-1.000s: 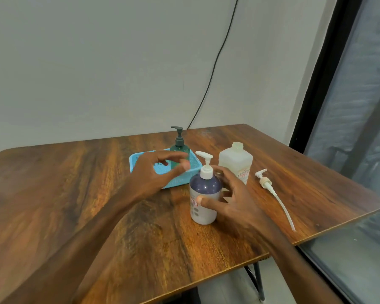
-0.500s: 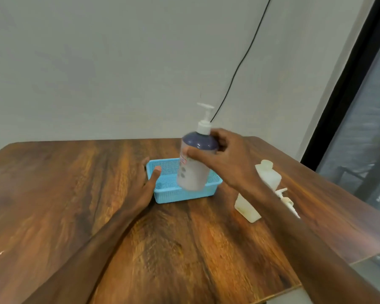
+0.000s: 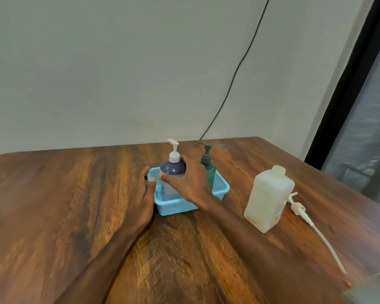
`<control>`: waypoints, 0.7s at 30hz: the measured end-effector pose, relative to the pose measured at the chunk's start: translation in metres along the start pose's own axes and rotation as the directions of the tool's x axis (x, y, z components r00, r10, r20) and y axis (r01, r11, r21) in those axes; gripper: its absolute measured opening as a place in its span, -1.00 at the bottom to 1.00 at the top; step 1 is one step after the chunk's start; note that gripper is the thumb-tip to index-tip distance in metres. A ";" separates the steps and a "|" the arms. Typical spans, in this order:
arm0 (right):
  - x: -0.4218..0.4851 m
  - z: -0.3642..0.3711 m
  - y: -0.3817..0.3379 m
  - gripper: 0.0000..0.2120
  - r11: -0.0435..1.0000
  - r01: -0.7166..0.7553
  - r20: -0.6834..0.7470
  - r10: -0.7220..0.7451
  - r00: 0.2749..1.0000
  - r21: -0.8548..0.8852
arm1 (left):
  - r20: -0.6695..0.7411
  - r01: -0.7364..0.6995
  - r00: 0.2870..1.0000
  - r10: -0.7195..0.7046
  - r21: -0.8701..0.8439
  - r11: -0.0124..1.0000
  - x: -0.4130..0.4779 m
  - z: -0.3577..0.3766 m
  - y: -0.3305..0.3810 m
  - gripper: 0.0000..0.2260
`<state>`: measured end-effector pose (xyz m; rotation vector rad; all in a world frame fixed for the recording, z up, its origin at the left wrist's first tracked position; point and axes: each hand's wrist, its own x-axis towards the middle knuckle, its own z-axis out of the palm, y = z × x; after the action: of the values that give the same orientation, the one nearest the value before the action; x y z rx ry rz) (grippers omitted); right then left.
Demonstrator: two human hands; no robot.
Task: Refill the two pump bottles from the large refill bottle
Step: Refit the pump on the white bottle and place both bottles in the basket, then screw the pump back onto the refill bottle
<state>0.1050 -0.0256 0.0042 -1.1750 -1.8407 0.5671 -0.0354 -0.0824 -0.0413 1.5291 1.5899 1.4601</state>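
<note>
A purple-topped pump bottle (image 3: 171,172) with a white pump stands inside the blue basket (image 3: 173,207), and my right hand (image 3: 191,183) is wrapped around its body. A dark green pump bottle (image 3: 207,165) stands upright in the same basket, just right of my hand. My left hand (image 3: 146,194) lies flat against the basket's left side, fingers together. The large translucent refill bottle (image 3: 268,198) stands upright on the table to the right, apart from both hands. Its neck looks uncapped.
A loose white pump head with a long dip tube (image 3: 312,222) lies on the wooden table (image 3: 53,194) right of the refill bottle, near the right edge. A black cable (image 3: 235,77) runs down the wall behind. A dark window frame stands at the right.
My right hand has lifted the purple-topped bottle from the table in front and lowered it into the blue basket. My left hand has come to rest against the basket's left side.
</note>
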 end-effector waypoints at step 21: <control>-0.121 -0.178 0.010 -0.89 0.998 -0.037 -0.278 0.048 0.959 0.046 | -0.268 -0.372 0.842 0.469 0.341 0.863 -0.038 0.032 0.063 -0.61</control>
<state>0.2831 -0.1404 0.0404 -1.2041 -1.5608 0.4346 0.0270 -0.1191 -0.0064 1.9743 1.7902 1.8963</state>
